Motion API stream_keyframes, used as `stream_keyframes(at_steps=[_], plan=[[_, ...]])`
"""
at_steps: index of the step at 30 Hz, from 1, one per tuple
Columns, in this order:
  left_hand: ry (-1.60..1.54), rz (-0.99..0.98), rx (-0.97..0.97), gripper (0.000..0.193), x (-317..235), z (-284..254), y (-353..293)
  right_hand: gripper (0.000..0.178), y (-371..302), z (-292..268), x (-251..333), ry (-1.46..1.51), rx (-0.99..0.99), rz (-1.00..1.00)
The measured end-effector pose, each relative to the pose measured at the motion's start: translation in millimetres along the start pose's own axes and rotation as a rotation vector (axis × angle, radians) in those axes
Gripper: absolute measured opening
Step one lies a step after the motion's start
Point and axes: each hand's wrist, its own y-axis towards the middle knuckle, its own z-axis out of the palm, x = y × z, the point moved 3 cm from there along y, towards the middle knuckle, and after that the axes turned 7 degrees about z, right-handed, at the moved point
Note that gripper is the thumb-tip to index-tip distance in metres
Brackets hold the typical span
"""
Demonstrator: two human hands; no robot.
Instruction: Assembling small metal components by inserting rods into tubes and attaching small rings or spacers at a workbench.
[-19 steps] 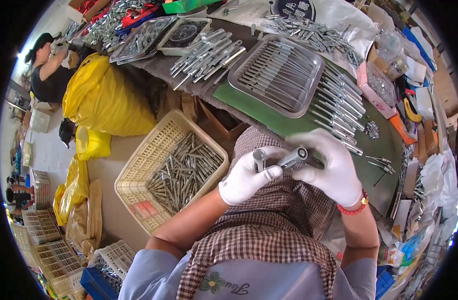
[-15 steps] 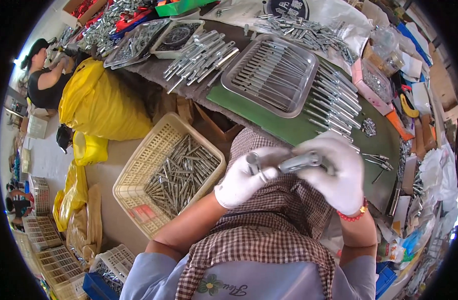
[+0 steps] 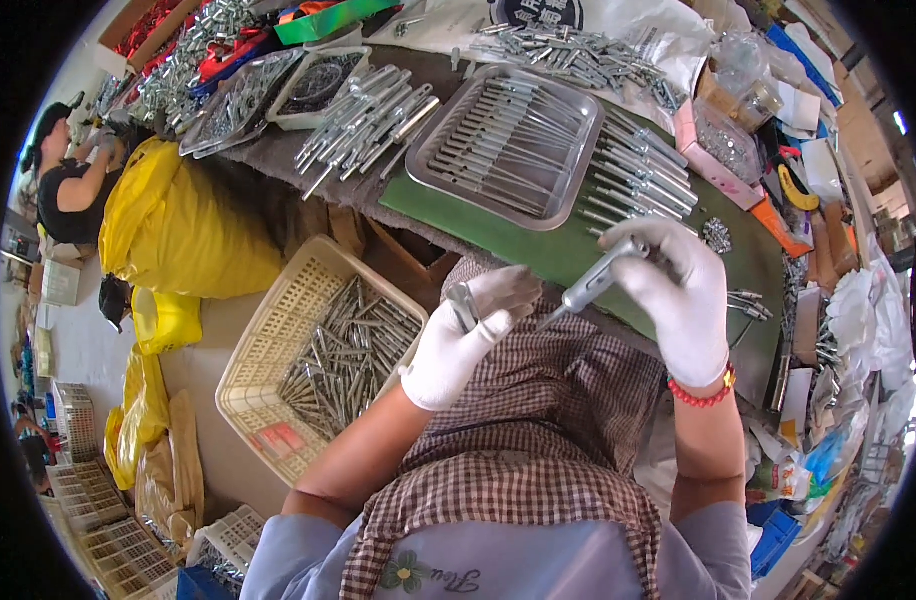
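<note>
Both my hands wear white gloves and are held over my lap. My right hand (image 3: 681,300) pinches a grey metal rod part (image 3: 590,287), its thick body at the fingers and its thin end pointing down toward my left hand. A short metal sleeve (image 3: 463,308) sits in my left hand (image 3: 454,350), held against the palm with the fingers partly curled. The two pieces are apart. Just beyond, a metal tray (image 3: 568,212) holds a row of similar rods, and more metal rods (image 3: 643,165) lie lined up to its right on the green mat (image 3: 458,212).
Left of my lap stands a cream plastic basket (image 3: 253,372) of metal rods. Behind it is a yellow sack (image 3: 183,225). A pile of rods (image 3: 363,125) and a pink box (image 3: 693,150) of small parts flank the tray. A co-worker (image 3: 73,190) is at far left.
My hands have moved apart, and the rod part's thin end now shows, clear of the sleeve. My right hand has tilted the rod. The whole view has shifted slightly left.
</note>
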Motion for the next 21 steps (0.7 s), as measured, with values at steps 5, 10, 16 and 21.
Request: stream_keyframes(at_steps=[5, 10, 16, 21], plan=[[-0.117, -0.028, -0.03, 0.059, -1.2, 2.6, -0.4, 0.022, 13.4, -0.6, -24.1, 0.179, 0.029, 0.177], [-0.176, -0.075, -0.045, 0.058, -0.1, -2.1, -1.0, 0.029, 18.4, 2.2, -38.4, 0.309, 0.025, 0.25], [-0.172, -0.071, -0.066, 0.06, 0.7, -3.4, -0.9, 0.03, 21.4, 3.8, -46.9, 0.373, 0.029, 0.279], [-0.172, -0.087, -0.063, 0.062, 0.5, -2.9, -0.3, 0.03, 22.3, 2.7, -50.8, 0.405, 0.034, 0.292]])
